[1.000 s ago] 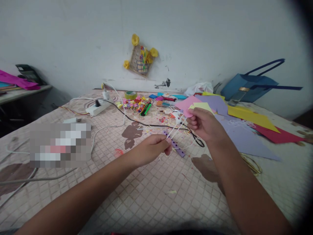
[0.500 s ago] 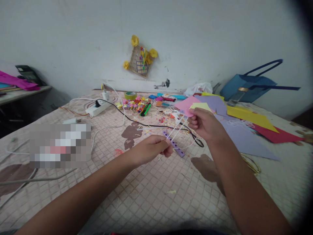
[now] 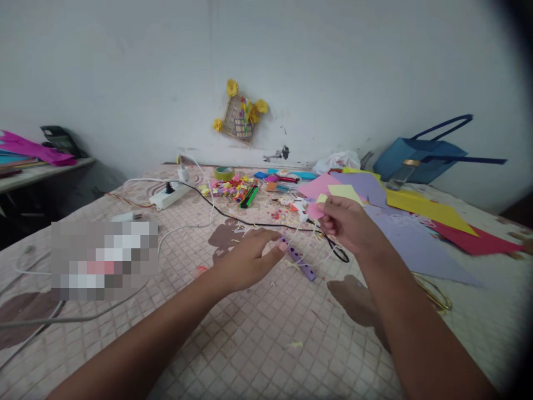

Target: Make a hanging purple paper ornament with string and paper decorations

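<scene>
Pinched between the thumb and fingers of my right hand (image 3: 339, 219) is a small pink paper piece (image 3: 315, 211) with a bit of yellow at its top. White string (image 3: 296, 233) hangs slack from it towards my left hand (image 3: 258, 255). The left thumb and forefinger are spread apart near the string, and I see nothing gripped between them. Under the string, a purple strip with dark dots (image 3: 306, 266) lies on the tablecloth (image 3: 266, 344). A white glue gun (image 3: 300, 208) lies just behind the pink piece.
Coloured paper sheets (image 3: 416, 244) and a blue bag (image 3: 420, 158) are at the right. Paper flowers (image 3: 233, 188), green tape (image 3: 224, 173) and a green cutter (image 3: 249, 197) lie further back. A power strip (image 3: 169, 195) and cables are at the left.
My left thumb and forefinger have parted and let go of the string, which has gone from taut to slack. The pink piece is lower in view, still in my right hand.
</scene>
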`<state>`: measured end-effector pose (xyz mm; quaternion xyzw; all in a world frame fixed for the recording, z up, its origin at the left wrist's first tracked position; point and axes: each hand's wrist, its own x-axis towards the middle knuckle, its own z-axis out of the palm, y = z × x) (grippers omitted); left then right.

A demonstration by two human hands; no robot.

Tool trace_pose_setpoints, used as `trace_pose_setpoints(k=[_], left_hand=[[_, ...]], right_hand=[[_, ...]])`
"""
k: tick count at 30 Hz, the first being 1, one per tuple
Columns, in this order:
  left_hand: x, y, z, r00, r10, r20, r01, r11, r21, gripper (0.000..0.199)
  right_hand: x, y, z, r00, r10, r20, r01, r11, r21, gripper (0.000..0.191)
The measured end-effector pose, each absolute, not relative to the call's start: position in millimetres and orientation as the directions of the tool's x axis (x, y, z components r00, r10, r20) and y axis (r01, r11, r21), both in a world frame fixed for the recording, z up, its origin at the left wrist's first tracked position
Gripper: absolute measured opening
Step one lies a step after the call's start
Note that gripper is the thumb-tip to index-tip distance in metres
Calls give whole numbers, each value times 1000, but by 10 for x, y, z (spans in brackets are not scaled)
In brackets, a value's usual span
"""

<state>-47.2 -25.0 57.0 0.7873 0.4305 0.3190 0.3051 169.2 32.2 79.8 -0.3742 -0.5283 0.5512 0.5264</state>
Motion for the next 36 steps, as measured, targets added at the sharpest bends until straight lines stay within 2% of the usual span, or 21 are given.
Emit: trace_pose_setpoints(k=[2, 6, 9, 14, 17, 21, 27, 30, 34, 36], left_hand=[[-494, -236, 579, 361, 877, 316, 455, -462, 762, 37], [-480, -214, 569, 381, 804, 458, 316, -578, 752, 28], [-448, -206, 540, 363, 785, 501, 285, -606, 743, 24], [-441, -197, 550, 353, 810, 468, 356, -579, 733, 16], [-462, -189, 585, 417, 805, 422, 381, -577, 722, 10], [-472, -180, 622, 490, 799, 349, 381, -556, 739, 14], [-480, -177, 648, 518, 794, 319, 381, -548, 745, 18], [-511, -163, 640, 547, 787, 285, 382, -537, 752, 19], [-517, -84, 570, 484, 842, 240, 381, -449, 809, 35], [-473, -31, 503, 471, 838, 278, 420, -489, 764, 34]], right_hand=[[1618, 253, 787, -234, 962, 141, -137, 111, -984, 27], [1416, 116, 758, -391, 910, 136, -9, 144, -990, 24], [1302, 57, 733, -451, 886, 109, 20, 132, -991, 21], [1281, 49, 720, -507, 858, 86, 37, 121, -992, 20], [1332, 59, 754, -500, 862, 78, 54, 121, -991, 20], [1407, 77, 780, -514, 857, 40, 88, 99, -991, 22], [1454, 130, 761, -512, 857, 63, 72, 116, -991, 23], [1506, 152, 780, -520, 846, 116, 32, 155, -987, 18], [1644, 167, 823, -526, 820, 227, -113, 197, -974, 14], [1712, 156, 845, -571, 775, 271, -178, 205, -962, 13]])
